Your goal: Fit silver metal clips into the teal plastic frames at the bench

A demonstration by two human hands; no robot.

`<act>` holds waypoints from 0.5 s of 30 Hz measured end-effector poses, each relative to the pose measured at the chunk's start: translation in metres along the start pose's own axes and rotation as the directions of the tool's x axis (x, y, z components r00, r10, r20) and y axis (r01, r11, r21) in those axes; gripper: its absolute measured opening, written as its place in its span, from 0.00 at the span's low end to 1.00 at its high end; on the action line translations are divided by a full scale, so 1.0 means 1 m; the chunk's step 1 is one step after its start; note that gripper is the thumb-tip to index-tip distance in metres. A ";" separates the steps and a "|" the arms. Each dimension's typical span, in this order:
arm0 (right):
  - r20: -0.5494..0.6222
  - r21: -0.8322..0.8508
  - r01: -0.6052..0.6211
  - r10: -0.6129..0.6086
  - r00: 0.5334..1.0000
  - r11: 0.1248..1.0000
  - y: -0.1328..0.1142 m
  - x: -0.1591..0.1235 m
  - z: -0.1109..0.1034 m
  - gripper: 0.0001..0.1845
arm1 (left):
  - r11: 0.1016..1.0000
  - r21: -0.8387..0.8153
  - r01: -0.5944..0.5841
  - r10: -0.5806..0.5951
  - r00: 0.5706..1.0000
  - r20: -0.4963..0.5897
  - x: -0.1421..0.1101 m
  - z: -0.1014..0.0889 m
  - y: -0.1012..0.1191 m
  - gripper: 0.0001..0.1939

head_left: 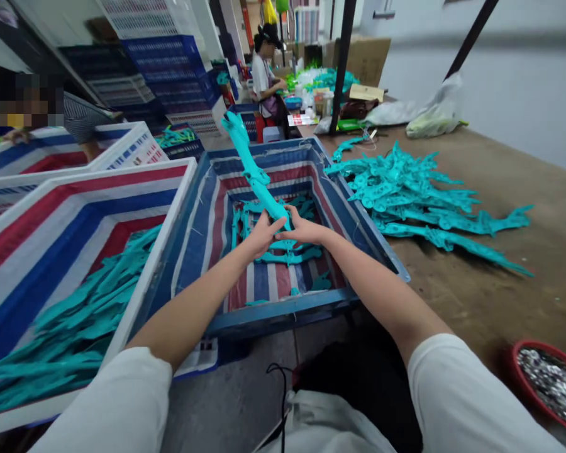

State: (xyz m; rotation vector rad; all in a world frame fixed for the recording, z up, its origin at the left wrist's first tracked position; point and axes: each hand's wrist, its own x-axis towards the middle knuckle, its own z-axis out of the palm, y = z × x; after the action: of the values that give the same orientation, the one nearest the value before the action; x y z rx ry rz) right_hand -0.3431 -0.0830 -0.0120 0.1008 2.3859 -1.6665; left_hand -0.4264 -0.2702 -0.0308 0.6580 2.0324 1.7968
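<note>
Both hands grip the near end of a long turquoise jointed plastic piece, which slants up and away from me. My left hand is closed on it from the left, and my right hand is closed on it from the right, close beside the left. Beneath my hands stands a blue crate lined with striped cloth. More turquoise plastic pieces lie on its bottom, partly hidden by my hands and forearms.
On the brown table at right lies a heap of turquoise pieces. A red bowl holds small shiny metal parts. A white crate at left contains turquoise pieces. One person stands behind; another person's striped sleeve shows at left.
</note>
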 end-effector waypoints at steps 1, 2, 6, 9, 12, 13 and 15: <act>0.001 -0.031 0.026 -0.026 1.000 0.999 0.002 0.001 0.002 0.75 | 0.997 -0.068 0.019 -0.018 1.000 0.013 0.001 0.004 -0.003 0.49; -0.007 -0.069 0.051 -0.052 0.999 0.996 0.004 0.003 0.002 0.74 | 0.991 -0.127 0.033 -0.031 0.999 0.017 0.001 0.007 -0.005 0.50; -0.028 -0.041 0.074 -0.075 0.997 0.996 0.015 0.006 -0.011 0.58 | 0.957 -0.278 0.086 -0.081 0.996 0.029 0.005 0.002 -0.006 0.52; -0.180 0.048 -0.003 0.012 0.984 0.999 0.020 0.009 -0.031 0.54 | 0.929 -0.351 0.119 -0.118 0.993 0.026 0.011 -0.012 -0.001 0.49; -0.454 0.136 0.036 0.030 0.890 0.990 0.020 0.013 -0.056 0.50 | 0.906 -0.407 0.117 -0.138 0.990 -0.022 0.021 -0.025 0.006 0.46; -0.526 0.181 0.080 0.028 0.850 0.980 0.018 0.014 -0.064 0.50 | 0.900 -0.422 0.109 -0.144 0.988 -0.052 0.024 -0.028 0.008 0.45; -0.630 0.328 0.210 0.048 0.775 0.921 0.015 0.012 -0.079 0.52 | 0.890 -0.449 0.082 -0.153 0.980 -0.124 0.031 -0.032 0.014 0.43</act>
State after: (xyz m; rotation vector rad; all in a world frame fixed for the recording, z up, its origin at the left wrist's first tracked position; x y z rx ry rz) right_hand -0.3636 -0.0054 -0.0024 0.7483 2.4524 -2.4372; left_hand -0.4683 -0.2786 -0.0115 0.2573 1.6139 2.1884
